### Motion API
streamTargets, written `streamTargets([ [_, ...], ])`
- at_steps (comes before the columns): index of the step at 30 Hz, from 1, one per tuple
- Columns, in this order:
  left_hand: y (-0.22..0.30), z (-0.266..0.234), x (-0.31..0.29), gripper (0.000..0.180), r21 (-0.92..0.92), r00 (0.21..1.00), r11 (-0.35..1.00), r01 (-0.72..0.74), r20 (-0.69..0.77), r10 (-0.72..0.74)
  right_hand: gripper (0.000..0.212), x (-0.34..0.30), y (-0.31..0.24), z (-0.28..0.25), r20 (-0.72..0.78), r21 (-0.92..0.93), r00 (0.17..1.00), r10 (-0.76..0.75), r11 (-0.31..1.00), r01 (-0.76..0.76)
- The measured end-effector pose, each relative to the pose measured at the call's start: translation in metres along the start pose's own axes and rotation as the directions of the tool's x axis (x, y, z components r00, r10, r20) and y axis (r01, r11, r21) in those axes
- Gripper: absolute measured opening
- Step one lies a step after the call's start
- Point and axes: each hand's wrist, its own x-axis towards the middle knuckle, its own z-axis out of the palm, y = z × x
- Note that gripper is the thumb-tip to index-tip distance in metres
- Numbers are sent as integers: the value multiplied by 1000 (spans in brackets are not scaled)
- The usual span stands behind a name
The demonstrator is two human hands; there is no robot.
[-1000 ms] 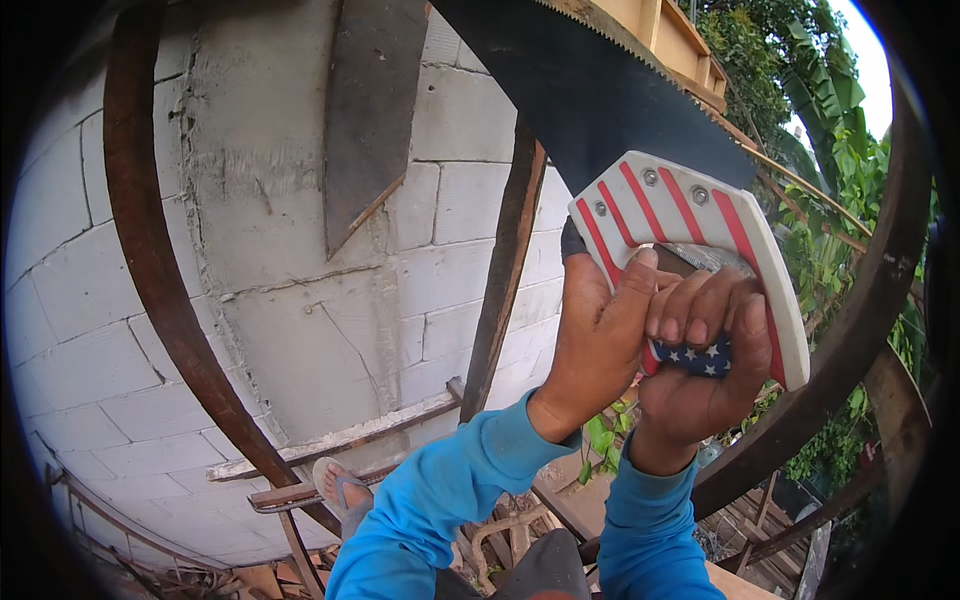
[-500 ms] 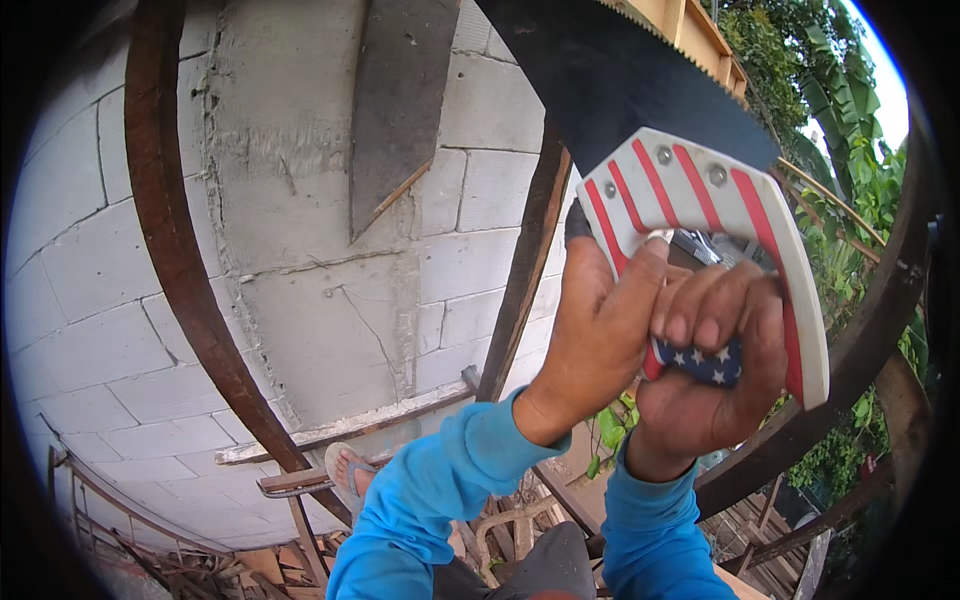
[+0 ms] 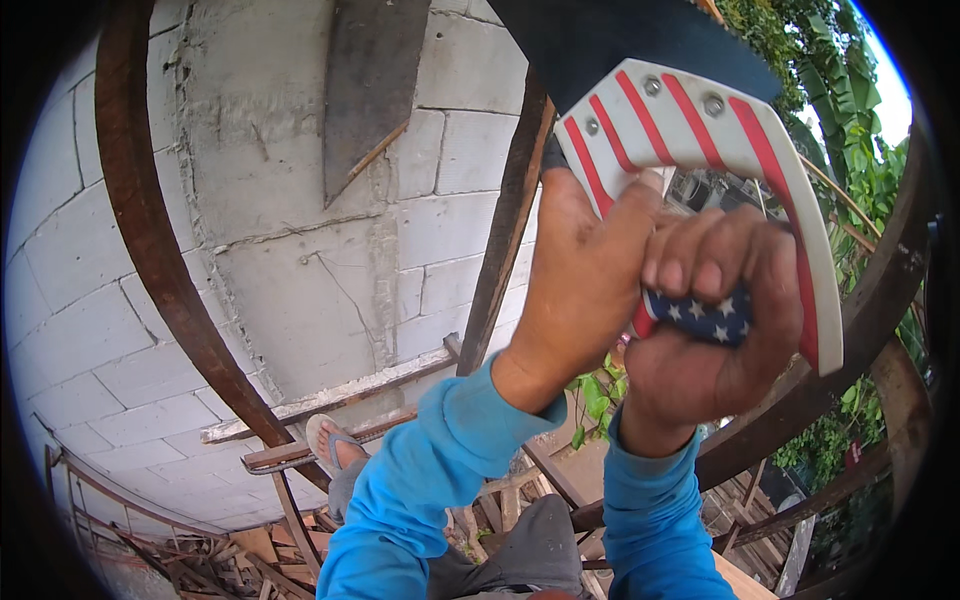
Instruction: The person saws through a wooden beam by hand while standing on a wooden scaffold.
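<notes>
A handsaw is held up in front of me, its dark blade (image 3: 630, 45) reaching past the upper edge of the view. Its white handle (image 3: 690, 120) has red stripes, metal bolts and a blue grip section with white stars (image 3: 715, 318). My right hand (image 3: 720, 320) wraps its fingers around that starred grip. Against the handle's front edge, my left hand (image 3: 580, 270) is closed, thumb pressed over the striped part. A dark end shows at the left hand's fingers; whether it belongs to the saw I cannot tell. Both wrists are in blue sleeves.
Dark curved-looking beams (image 3: 160, 230) cross in front of a grey block wall (image 3: 440, 210). A pointed dark board (image 3: 372, 90) hangs at the wall. My sandalled foot (image 3: 335, 445) rests on a narrow wooden plank (image 3: 280, 455). Scrap wood (image 3: 275, 550) lies below; green plants (image 3: 845, 120) grow at right.
The saw and both hands have shifted slightly upward in the view. The wall and beams have also slid up and left. Both hands keep their hold.
</notes>
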Motion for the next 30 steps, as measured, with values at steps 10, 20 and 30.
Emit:
streamTargets([
  [10,12,9,-11,26,36,996,999,-29,-79,32,28,-7,8,5,35,-56,998,-59,997,61],
  [20,12,3,-6,19,53,994,998,-28,-104,33,28,-7,16,14,-22,25,997,-73,997,73],
  [30,21,-6,-12,13,-17,999,999,30,-28,-30,26,-12,19,19,-73,68,994,-80,994,85],
])
